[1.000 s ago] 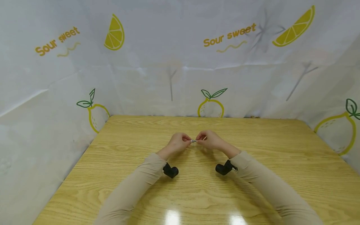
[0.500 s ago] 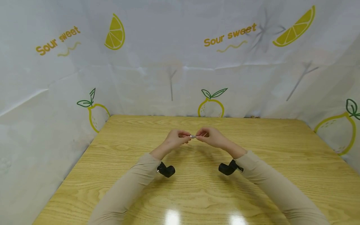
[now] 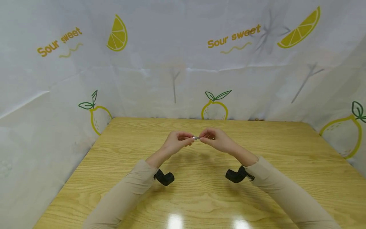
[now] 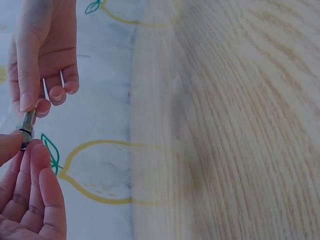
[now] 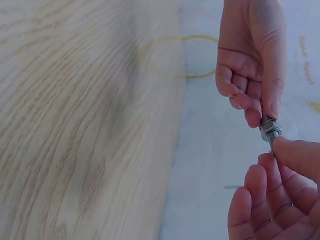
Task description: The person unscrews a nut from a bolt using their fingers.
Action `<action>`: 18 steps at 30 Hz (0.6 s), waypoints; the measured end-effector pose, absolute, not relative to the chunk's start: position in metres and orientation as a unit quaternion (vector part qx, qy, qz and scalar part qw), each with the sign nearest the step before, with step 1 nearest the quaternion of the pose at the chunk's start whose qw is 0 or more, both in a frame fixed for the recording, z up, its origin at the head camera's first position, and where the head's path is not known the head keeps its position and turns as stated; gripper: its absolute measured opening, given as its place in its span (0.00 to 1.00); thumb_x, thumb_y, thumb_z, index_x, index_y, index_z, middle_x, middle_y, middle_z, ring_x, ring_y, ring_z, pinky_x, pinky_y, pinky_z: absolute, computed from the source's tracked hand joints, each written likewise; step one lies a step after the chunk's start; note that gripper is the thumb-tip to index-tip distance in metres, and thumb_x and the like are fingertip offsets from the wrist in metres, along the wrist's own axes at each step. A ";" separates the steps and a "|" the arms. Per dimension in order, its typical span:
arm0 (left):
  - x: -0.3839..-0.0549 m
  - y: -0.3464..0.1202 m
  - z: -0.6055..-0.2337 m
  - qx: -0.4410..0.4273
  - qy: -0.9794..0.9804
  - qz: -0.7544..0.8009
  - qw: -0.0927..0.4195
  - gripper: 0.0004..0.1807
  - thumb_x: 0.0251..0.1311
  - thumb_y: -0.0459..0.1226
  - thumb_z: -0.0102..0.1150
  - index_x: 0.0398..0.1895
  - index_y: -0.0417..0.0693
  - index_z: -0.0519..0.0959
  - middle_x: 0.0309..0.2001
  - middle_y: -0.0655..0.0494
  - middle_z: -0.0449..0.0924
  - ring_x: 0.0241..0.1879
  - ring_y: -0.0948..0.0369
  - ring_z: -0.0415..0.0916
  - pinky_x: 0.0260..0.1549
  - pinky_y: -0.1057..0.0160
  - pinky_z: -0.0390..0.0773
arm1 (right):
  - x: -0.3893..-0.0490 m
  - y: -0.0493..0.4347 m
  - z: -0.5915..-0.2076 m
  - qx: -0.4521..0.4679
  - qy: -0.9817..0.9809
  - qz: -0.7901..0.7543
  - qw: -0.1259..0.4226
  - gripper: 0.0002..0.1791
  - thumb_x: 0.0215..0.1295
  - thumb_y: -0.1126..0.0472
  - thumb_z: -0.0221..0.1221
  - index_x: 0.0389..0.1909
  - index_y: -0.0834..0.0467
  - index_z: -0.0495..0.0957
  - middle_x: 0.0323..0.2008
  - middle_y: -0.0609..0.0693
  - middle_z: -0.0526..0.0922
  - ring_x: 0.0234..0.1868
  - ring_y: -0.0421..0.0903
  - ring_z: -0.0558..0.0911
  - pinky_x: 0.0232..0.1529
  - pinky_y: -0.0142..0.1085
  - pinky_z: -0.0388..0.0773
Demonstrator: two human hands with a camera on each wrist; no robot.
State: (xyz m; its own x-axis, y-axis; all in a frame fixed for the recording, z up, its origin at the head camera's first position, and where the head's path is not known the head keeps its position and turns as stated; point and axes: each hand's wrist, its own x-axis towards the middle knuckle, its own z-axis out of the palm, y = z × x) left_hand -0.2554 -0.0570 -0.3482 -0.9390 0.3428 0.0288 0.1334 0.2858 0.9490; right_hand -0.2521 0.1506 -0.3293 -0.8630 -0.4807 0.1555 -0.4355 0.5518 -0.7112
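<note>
Above the bench (image 3: pixel 197 197): holding a bolt (image 3: pixel 196 138) in midair, turned sideways, left to right, between two facing hands, nearer the far edge than the near one.
Left hand (image 3: pixel 175 143): pinching the thick end of the bolt between thumb and fingers (image 4: pixel 41 157); otherwise lightly bent, side by side.
Right hand (image 3: pixel 217 140): pinching the thin threaded end, again between thumb and fingers; otherwise loosely bent, with small gaps between.
Nut (image 5: pixel 271 128): sitting around the bolt, between the two pinches, close to the left hand, with bare thread showing toward the right hand.
Gap between hands: narrow, bridged only by the bolt and nut.
Sleeves (image 3: pixel 125 194): beige, ending at the wrists, reaching in from the near side, left and right.
Black mounts (image 3: pixel 166 177): jutting inward beneath each cuff, pointing toward each other, well apart.
Bench top: light wood with wavy grain, carrying soft shadows below the arms and two bright glare spots (image 3: pixel 175 221) at the near side.
Cloth (image 3: pixel 148 86): white, creased, hung behind and along both sides, printed with lemons (image 3: pixel 215 111), yellow slices (image 3: pixel 118 33) and "Sour sweet" lettering (image 3: pixel 234 36).
</note>
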 end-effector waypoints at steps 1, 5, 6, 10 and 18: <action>-0.254 -0.057 -0.348 0.154 0.795 0.581 0.086 0.14 0.62 0.38 0.58 0.48 0.41 0.80 0.43 0.41 0.83 0.44 0.46 0.79 0.49 0.49 0.77 | -0.250 0.151 -0.328 -0.262 0.879 -0.398 0.027 0.11 0.67 0.60 0.55 0.42 0.64 0.77 0.36 0.57 0.81 0.36 0.48 0.79 0.37 0.34 0.76; -0.248 -0.058 -0.346 0.158 0.787 0.591 0.076 0.13 0.61 0.39 0.59 0.46 0.42 0.81 0.42 0.45 0.83 0.43 0.49 0.80 0.49 0.49 0.78 | -0.244 0.150 -0.325 -0.264 0.872 -0.411 0.026 0.11 0.66 0.60 0.55 0.42 0.65 0.77 0.36 0.58 0.81 0.36 0.47 0.79 0.37 0.33 0.76; -0.246 -0.058 -0.346 0.158 0.786 0.593 0.074 0.13 0.61 0.39 0.59 0.46 0.43 0.81 0.42 0.45 0.83 0.43 0.49 0.80 0.49 0.49 0.78 | -0.243 0.150 -0.324 -0.265 0.870 -0.416 0.025 0.11 0.66 0.61 0.55 0.42 0.65 0.77 0.36 0.58 0.81 0.35 0.47 0.79 0.37 0.32 0.76; -0.242 -0.058 -0.346 0.159 0.779 0.602 0.069 0.12 0.60 0.39 0.60 0.44 0.42 0.81 0.42 0.44 0.83 0.44 0.48 0.80 0.48 0.51 0.78 | -0.239 0.149 -0.324 -0.267 0.860 -0.434 0.023 0.10 0.66 0.62 0.55 0.42 0.65 0.77 0.37 0.61 0.81 0.33 0.43 0.79 0.35 0.32 0.77; -0.237 -0.058 -0.349 0.170 0.776 0.605 0.054 0.14 0.59 0.40 0.61 0.44 0.41 0.81 0.43 0.42 0.83 0.34 0.67 0.80 0.44 0.56 0.81 | -0.232 0.146 -0.327 -0.258 0.849 -0.459 0.040 0.12 0.67 0.59 0.55 0.44 0.63 0.76 0.37 0.57 0.81 0.32 0.41 0.79 0.34 0.34 0.78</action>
